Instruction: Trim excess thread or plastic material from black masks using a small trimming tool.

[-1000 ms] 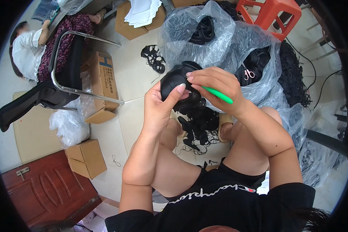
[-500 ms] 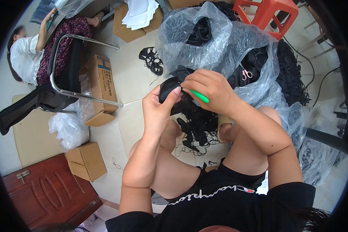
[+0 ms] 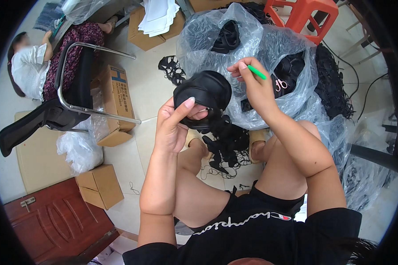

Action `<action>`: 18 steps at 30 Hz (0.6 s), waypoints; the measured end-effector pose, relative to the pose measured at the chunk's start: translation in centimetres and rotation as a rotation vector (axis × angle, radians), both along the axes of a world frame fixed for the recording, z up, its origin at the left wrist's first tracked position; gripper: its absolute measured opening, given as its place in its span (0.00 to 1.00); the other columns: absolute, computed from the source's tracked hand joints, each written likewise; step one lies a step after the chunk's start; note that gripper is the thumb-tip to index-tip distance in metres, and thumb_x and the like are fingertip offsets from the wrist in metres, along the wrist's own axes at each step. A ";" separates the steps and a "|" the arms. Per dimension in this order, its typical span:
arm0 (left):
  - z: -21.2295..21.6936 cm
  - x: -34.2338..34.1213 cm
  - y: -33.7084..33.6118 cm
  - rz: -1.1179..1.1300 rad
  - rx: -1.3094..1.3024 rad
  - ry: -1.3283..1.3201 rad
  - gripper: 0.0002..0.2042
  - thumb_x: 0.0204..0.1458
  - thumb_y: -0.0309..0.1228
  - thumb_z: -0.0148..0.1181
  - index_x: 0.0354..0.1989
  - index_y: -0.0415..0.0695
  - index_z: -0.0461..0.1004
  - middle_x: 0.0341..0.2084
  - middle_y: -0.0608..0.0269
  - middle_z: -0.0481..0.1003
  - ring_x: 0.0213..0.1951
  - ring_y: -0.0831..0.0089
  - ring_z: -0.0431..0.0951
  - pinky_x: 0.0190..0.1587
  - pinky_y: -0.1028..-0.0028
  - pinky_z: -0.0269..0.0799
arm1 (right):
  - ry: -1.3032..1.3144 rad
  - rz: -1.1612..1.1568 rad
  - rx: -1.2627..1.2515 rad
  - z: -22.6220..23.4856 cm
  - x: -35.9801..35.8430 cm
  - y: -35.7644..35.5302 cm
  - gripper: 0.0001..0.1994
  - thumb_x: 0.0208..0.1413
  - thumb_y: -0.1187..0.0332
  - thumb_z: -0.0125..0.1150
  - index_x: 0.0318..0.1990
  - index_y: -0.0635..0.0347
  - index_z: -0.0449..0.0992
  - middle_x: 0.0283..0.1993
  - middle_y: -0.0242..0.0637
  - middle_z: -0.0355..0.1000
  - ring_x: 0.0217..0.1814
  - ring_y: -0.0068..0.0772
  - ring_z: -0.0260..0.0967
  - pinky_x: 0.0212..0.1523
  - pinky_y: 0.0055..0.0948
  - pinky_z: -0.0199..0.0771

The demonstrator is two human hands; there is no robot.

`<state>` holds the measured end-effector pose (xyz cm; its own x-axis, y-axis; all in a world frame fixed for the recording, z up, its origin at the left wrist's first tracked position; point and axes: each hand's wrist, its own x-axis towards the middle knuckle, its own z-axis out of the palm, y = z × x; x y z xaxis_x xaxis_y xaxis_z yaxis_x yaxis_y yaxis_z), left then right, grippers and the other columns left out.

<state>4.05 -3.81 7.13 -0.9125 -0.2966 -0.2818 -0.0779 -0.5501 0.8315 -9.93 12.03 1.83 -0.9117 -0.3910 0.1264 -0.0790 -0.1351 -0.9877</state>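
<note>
My left hand point(image 3: 174, 123) is closed on a black, smooth, rounded piece point(image 3: 203, 92), which looks like moulded bra cups; its thumb lies on the near edge and the fingers are tucked underneath. To the right, apart from that piece, my right hand point(image 3: 256, 84) grips a slim tool with a bright green handle point(image 3: 256, 72); its tip is too hard to make out. Below the held piece, a heap of black fabric scraps and cords point(image 3: 227, 145) lies on the floor between my feet.
A big clear plastic bag point(image 3: 247, 75) of black pieces stands ahead, with pink-handled scissors point(image 3: 281, 85) on its right. Behind it is a red stool point(image 3: 303, 17). On the left are a black chair point(image 3: 70, 99), cardboard boxes point(image 3: 99, 185) and a seated person point(image 3: 31, 66).
My right hand has moved away from the black piece, up and to the right, with the green-handled tool. The black piece has turned and now shows a broader, rounded face.
</note>
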 end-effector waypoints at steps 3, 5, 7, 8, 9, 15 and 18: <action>-0.2 0.6 -0.6 -0.016 0.075 0.039 0.13 0.54 0.27 0.55 0.47 0.35 0.69 0.37 0.55 0.77 0.38 0.68 0.79 0.44 0.69 0.77 | -0.765 0.365 0.061 -0.3 -0.5 0.0 0.16 0.62 0.50 0.48 0.38 0.52 0.71 0.33 0.25 0.68 0.38 0.18 0.60 0.45 0.23 0.59; -0.5 0.5 -0.7 -0.037 0.105 0.065 0.13 0.55 0.29 0.52 0.47 0.35 0.69 0.37 0.55 0.77 0.39 0.67 0.79 0.44 0.68 0.77 | -0.780 0.493 -0.081 -1.0 0.0 -0.3 0.12 0.57 0.54 0.58 0.33 0.49 0.68 0.29 0.24 0.65 0.35 0.18 0.61 0.41 0.19 0.59; -0.1 0.3 -1.0 -0.167 0.341 0.013 0.17 0.57 0.32 0.47 0.51 0.35 0.67 0.42 0.54 0.76 0.42 0.67 0.78 0.46 0.66 0.75 | -0.599 0.371 -0.246 -0.6 1.1 -0.9 0.12 0.53 0.67 0.65 0.31 0.50 0.64 0.27 0.23 0.66 0.34 0.15 0.63 0.34 0.18 0.60; -1.8 0.6 -1.7 -0.223 0.375 0.004 0.23 0.60 0.41 0.44 0.56 0.36 0.63 0.46 0.55 0.74 0.45 0.68 0.77 0.47 0.67 0.74 | -0.477 0.299 -0.266 -0.1 1.4 -1.0 0.11 0.53 0.71 0.64 0.31 0.52 0.63 0.28 0.24 0.66 0.34 0.14 0.63 0.33 0.19 0.62; -1.4 0.2 -1.1 -0.194 0.347 -0.082 0.24 0.60 0.45 0.44 0.55 0.37 0.63 0.45 0.56 0.74 0.44 0.69 0.77 0.47 0.68 0.74 | -0.354 0.223 -0.283 0.2 1.5 -1.0 0.12 0.53 0.74 0.62 0.31 0.53 0.62 0.29 0.25 0.67 0.34 0.13 0.63 0.32 0.20 0.64; -2.1 0.2 -0.3 -0.135 0.132 -0.162 0.19 0.59 0.43 0.53 0.50 0.42 0.70 0.44 0.62 0.75 0.45 0.73 0.76 0.48 0.73 0.72 | 0.137 0.025 -0.043 0.1 2.0 -0.9 0.11 0.51 0.76 0.61 0.32 0.60 0.61 0.36 0.38 0.72 0.38 0.23 0.67 0.42 0.25 0.68; -0.3 -0.5 0.6 0.097 -0.011 -0.042 0.16 0.62 0.40 0.46 0.49 0.40 0.68 0.37 0.62 0.77 0.44 0.65 0.77 0.52 0.66 0.68 | 0.243 0.241 0.024 1.2 1.1 0.1 0.13 0.46 0.73 0.62 0.38 0.60 0.65 0.42 0.38 0.73 0.42 0.28 0.68 0.47 0.29 0.67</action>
